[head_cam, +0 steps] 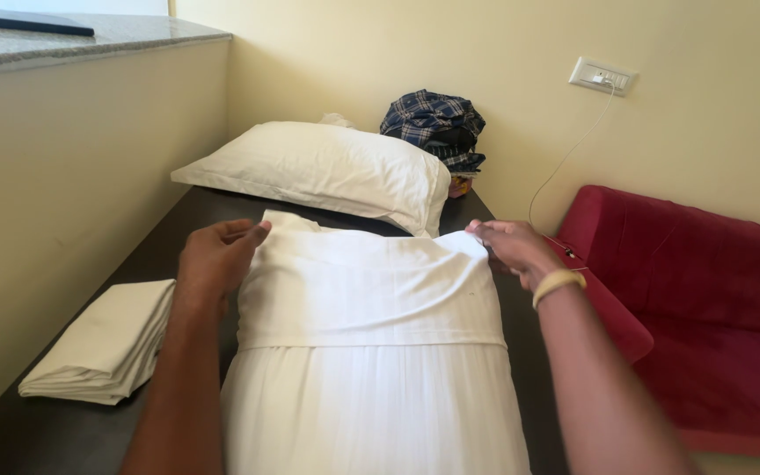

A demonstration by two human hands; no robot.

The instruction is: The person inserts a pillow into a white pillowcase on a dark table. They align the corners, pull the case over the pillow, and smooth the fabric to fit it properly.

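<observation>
White cloth: a white sheet or pillow cover (pixel 371 352) lies lengthwise down the middle of the frame, running from the lower edge up to center. Its top part is folded back over itself, so a doubled band sits across the center with a straight hem below it.
Why it is held so: the 2 far corners of the folded band are each taken by 1 hand, which keeps the fold spread flat and square across its width rather than bunched.
Left hand: the left hand (pixel 215 261), left of center, is palm down with the fingers curled onto the upper left corner of the fold, pinching the cloth at the fingertips.
Right hand: the right hand (pixel 514 249), right of center, is closed on the upper right corner, thumb and fingers nipping the edge; a pale yellow band (pixel 559 283) sits on the wrist.
Arm pose: both forearms rise from the lower edge and reach forward, roughly parallel, 1 on each side of the cloth, elbows out of view.
Surface: a dark bed or platform (pixel 63 431) carries everything.
Pillow: a white pillow (pixel 327 171) lies above center, just beyond the fold.
Folded stack: a cream folded cloth (pixel 103 347) rests at lower left, apart from the hands.
Behind: a blue checked garment (pixel 434 127) is heaped against the wall at upper center.
Right side: a red seat (pixel 705 308) fills the right; a white cable (pixel 573 145) drops from a wall socket (pixel 602 76) at upper right.
</observation>
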